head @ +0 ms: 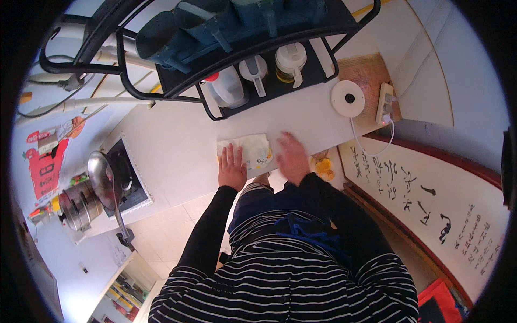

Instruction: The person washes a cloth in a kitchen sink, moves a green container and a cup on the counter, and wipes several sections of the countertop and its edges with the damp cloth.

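Observation:
A pale cloth [255,146] with a yellow and dark printed pattern lies folded flat at the near edge of the white countertop [181,157]. My left hand [232,166] rests palm down on the cloth's left part, fingers apart and pointing away from me. Off the cloth's right side is my right hand [293,158], blurred, with nothing visible in it. Whether it touches the counter I cannot tell.
A black two-tier rack [250,56] holds blue cups [161,38], a white jug [253,72] and an oil pot [290,60]. Right are a round white kettle base [343,105] and a power strip [385,104]. Left stand a wok [101,171] and a steamer pot [80,204] by the cooktop [128,177].

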Demonstrator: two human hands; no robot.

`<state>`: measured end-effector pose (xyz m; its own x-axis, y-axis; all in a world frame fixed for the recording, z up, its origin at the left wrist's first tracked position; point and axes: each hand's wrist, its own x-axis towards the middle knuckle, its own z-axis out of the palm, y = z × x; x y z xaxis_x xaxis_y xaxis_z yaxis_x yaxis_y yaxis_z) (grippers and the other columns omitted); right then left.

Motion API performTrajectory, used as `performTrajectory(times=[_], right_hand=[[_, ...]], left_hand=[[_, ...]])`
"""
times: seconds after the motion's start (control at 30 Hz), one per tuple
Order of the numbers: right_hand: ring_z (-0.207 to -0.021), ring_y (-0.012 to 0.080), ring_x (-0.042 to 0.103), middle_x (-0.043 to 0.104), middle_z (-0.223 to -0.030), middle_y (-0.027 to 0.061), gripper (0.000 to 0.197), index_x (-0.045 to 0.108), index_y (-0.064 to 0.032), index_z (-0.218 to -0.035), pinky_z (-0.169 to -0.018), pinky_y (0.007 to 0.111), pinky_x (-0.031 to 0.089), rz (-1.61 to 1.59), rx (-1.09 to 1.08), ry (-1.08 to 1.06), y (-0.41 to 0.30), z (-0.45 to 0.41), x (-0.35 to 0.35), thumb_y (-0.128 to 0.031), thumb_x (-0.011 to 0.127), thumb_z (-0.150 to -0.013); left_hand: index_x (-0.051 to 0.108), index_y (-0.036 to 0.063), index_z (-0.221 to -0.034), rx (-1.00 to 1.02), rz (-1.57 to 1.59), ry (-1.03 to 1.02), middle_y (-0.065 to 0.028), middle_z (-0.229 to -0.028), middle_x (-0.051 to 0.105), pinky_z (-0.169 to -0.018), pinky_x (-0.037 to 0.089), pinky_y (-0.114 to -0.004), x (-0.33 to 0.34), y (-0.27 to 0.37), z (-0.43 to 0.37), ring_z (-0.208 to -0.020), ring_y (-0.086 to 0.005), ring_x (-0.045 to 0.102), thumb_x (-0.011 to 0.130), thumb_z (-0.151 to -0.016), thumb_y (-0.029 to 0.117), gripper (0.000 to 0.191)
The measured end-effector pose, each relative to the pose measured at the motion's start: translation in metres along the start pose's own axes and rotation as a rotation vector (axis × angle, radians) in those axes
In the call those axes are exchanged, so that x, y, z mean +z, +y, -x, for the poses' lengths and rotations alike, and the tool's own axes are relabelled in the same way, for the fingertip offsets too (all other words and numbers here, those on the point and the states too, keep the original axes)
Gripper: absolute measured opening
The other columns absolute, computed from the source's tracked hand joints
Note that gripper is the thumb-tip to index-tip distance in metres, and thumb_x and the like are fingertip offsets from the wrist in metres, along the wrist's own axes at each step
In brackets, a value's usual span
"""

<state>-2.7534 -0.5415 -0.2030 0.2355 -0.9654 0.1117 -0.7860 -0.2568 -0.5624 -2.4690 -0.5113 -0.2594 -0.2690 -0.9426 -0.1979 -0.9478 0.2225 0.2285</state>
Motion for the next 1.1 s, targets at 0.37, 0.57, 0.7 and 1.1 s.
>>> performTrajectory(times=[0.37, 0.57, 0.7, 1.1], right_hand=[[-0.164, 0.0318, 0.025, 0.032, -0.175, 0.0175, 0.071, 0.045, 0.0001, -0.16, -0.134, 0.049, 0.016, 0.006, -0.062, -0.215, -0.041, 0.0, 0.122, -0.042, 0.055, -0.104], [-0.163, 0.0287, 0.027, 0.035, -0.175, 0.0143, 0.065, 0.048, -0.0031, -0.16, -0.134, 0.047, 0.017, 0.028, -0.06, -0.168, -0.017, -0.03, 0.118, -0.04, 0.053, -0.106], [-0.163, 0.026, 0.027, 0.035, -0.175, 0.0103, 0.064, 0.049, -0.0058, -0.16, -0.134, 0.046, 0.015, 0.018, -0.072, -0.126, 0.026, -0.045, 0.097, -0.04, 0.051, -0.106], [-0.164, 0.0256, 0.025, 0.031, -0.177, 0.0101, 0.063, 0.043, -0.0073, -0.164, -0.135, 0.045, 0.014, 0.087, 0.068, -0.164, 0.137, -0.05, 0.012, -0.038, 0.046, -0.11]], left_hand=[[0.033, 0.0065, -0.169, 0.097, 0.007, -0.157, -0.0266, -0.177, 0.021, -0.131, 0.017, -0.06, 0.02, -0.017, -0.003, -0.164, -0.0496, 0.015, 0.055, -0.103, 0.033, 0.075], [0.024, 0.0094, -0.173, -0.047, 0.0, -0.006, -0.0294, -0.178, 0.013, -0.131, 0.011, -0.063, 0.047, 0.012, -0.022, -0.164, -0.0528, 0.008, 0.042, -0.11, 0.036, 0.07], [0.021, 0.0117, -0.174, -0.065, 0.027, 0.018, -0.0294, -0.178, 0.01, -0.131, 0.01, -0.063, 0.046, 0.048, -0.062, -0.164, -0.0533, 0.006, 0.037, -0.112, 0.036, 0.068], [0.025, 0.0131, -0.173, 0.088, -0.023, -0.016, -0.0298, -0.177, 0.012, -0.132, 0.01, -0.062, 0.043, 0.157, -0.164, -0.163, -0.0538, 0.009, 0.043, -0.11, 0.036, 0.07]])
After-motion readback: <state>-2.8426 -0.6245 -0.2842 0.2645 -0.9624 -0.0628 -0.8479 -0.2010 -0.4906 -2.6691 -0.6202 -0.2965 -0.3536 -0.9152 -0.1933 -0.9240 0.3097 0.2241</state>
